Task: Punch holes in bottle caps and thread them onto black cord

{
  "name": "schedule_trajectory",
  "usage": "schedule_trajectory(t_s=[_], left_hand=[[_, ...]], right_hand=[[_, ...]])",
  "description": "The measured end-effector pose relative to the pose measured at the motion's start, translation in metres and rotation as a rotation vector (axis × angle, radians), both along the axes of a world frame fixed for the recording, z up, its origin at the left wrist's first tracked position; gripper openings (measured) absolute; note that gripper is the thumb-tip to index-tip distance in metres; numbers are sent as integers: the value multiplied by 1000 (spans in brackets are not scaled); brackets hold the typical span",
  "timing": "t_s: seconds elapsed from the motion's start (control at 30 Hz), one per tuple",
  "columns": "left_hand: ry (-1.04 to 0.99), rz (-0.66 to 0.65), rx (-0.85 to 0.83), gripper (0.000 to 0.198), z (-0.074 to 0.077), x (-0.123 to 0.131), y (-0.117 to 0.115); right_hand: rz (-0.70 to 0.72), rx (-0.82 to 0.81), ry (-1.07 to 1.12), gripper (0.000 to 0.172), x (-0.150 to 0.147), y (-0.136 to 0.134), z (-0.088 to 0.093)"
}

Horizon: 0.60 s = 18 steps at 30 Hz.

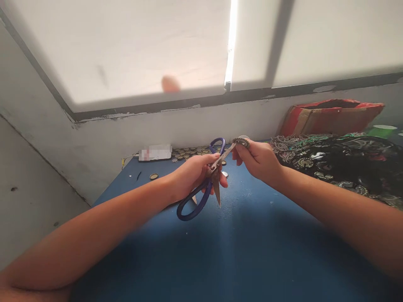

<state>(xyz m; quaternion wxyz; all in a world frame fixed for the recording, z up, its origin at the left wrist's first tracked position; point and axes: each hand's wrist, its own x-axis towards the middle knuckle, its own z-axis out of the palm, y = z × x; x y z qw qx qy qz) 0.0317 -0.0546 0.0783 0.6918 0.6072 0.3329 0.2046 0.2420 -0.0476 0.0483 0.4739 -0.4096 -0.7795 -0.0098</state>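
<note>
My left hand (201, 172) is closed around the middle of a pair of scissors (206, 195) with dark blue loop handles. The scissors are spread apart, one blade pointing down and the other reaching up to the right. That upper blade's tip meets a small round piece with a beaded dark rim (242, 143), pinched between the thumb and fingers of my right hand (256, 157). Whether the tip goes under the rim or only touches it, I cannot tell. Both hands are raised over the blue table (239, 251).
Rows of similar round pieces (185, 153) lie along the wall beside a phone (155, 153). A single round piece (153, 176) sits nearer. On the right is a heap of dark pieces and cords (317, 163), with a red cardboard box (336, 117) and a green cup (382, 131) behind.
</note>
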Motion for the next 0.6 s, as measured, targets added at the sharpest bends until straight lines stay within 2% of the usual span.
schedule_trajectory(t_s=[0.13, 0.37, 0.47, 0.6], left_hand=[[10, -8, 115, 35, -2, 1, -1], [-10, 125, 294, 41, -6, 3, -3], [-15, 113, 298, 44, -6, 2, -2], [9, 95, 211, 41, -4, 3, -2]], right_hand=[[5, -10, 1, 36, 1, 1, -1], [33, -45, 38, 39, -1, 0, -2], [34, -72, 63, 39, -3, -1, 1], [-10, -149, 148, 38, 2, 6, 5]])
